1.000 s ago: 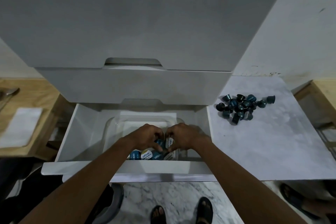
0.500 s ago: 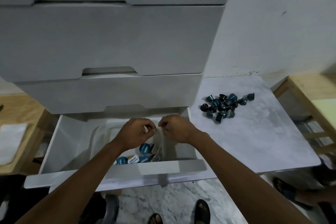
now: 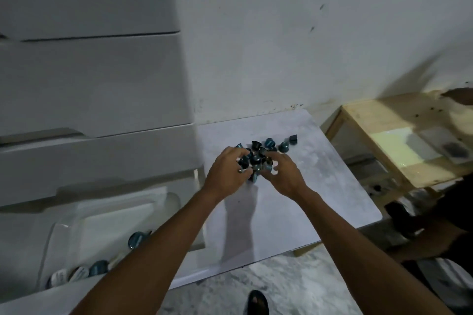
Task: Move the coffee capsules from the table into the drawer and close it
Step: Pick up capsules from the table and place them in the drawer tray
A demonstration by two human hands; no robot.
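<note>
Too big a scoop is risking coffee capsules (image 3: 258,158) spilling between the palms and rolling across the table (image 3: 307,199). The left hand (image 3: 226,174) and right hand (image 3: 282,174) are half curling around the pile between them, fingers gripping capsules; the open drawer (image 3: 25,303) is lying below-left of the left hand

Leaving table (image 3: 307,202) bare in front and right of capsules (image 3: 258,158). Hemming them in with closed drawer fronts (image 3: 102,156) on the left and wall (image 3: 281,59) behind. Exposing open drawer (image 3: 38,298) from above, lower left.
</note>
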